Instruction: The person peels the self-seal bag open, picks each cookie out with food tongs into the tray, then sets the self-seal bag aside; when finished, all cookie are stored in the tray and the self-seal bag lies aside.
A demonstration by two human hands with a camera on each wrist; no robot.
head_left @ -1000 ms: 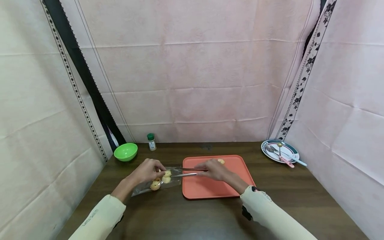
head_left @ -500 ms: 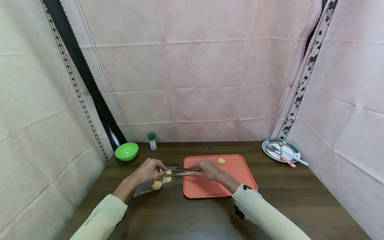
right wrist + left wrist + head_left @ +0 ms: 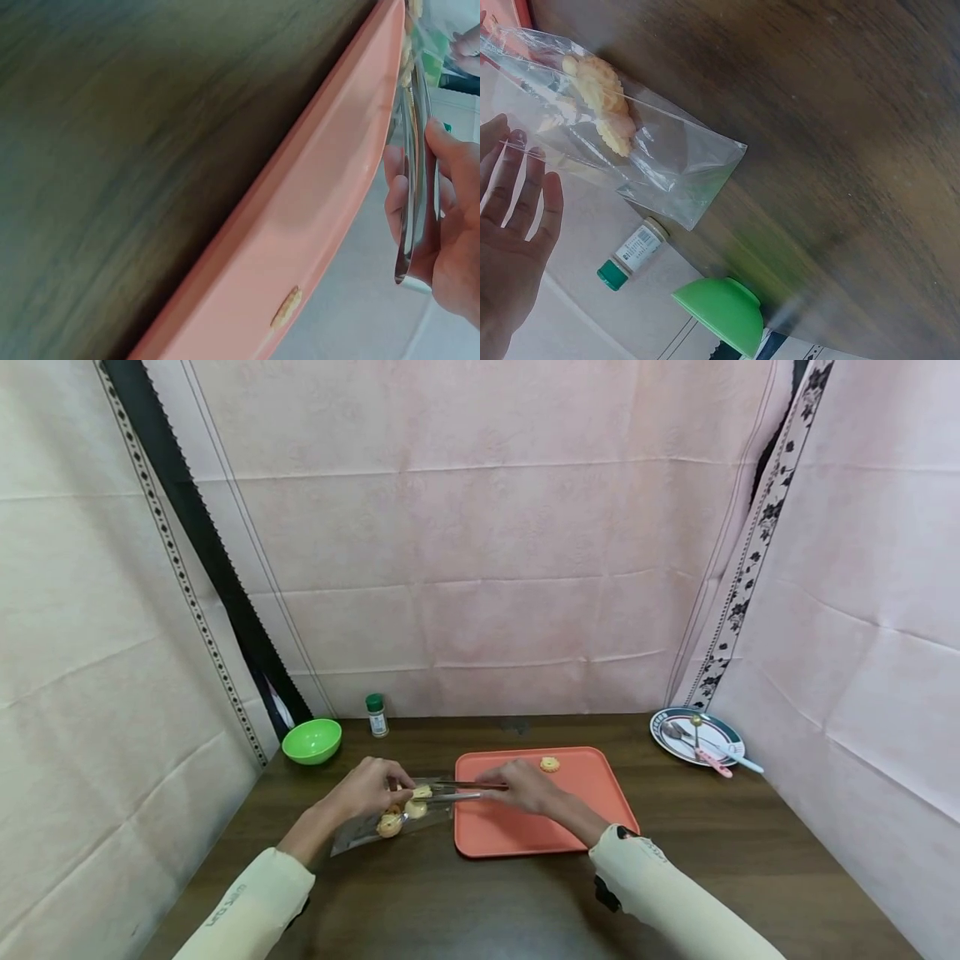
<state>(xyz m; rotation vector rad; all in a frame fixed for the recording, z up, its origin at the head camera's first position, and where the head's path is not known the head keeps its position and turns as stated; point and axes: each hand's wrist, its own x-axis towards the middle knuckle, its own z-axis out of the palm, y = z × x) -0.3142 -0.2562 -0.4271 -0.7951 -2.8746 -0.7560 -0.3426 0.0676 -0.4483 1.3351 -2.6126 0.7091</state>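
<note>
My left hand (image 3: 371, 789) pinches the upper edge of a clear plastic bag (image 3: 679, 154) near its mouth. Several round, ridged cookies (image 3: 604, 97) lie inside the bag, one against another. My right hand (image 3: 528, 789) grips metal tongs (image 3: 431, 195), thumb on one arm and fingers on the other. Pointing left, the tongs reach into the bag's mouth among the cookies; whether their tips touch a cookie I cannot tell. Below the right hand is a coral tray (image 3: 525, 839), with a single cookie (image 3: 550, 764) near its far side.
A green bowl (image 3: 312, 742) and a small green-capped bottle (image 3: 377, 716) stand at the back left. At the back right, a rimmed plate (image 3: 663, 739) carries a few utensils with pink and light-blue handles. Cloth curtains (image 3: 495, 568) enclose the wooden table (image 3: 420, 902).
The right hand and tongs have shifted a little left, farther into the bag. The cookie on the tray, partly covered before, shows whole. The left hand stays where it was.
</note>
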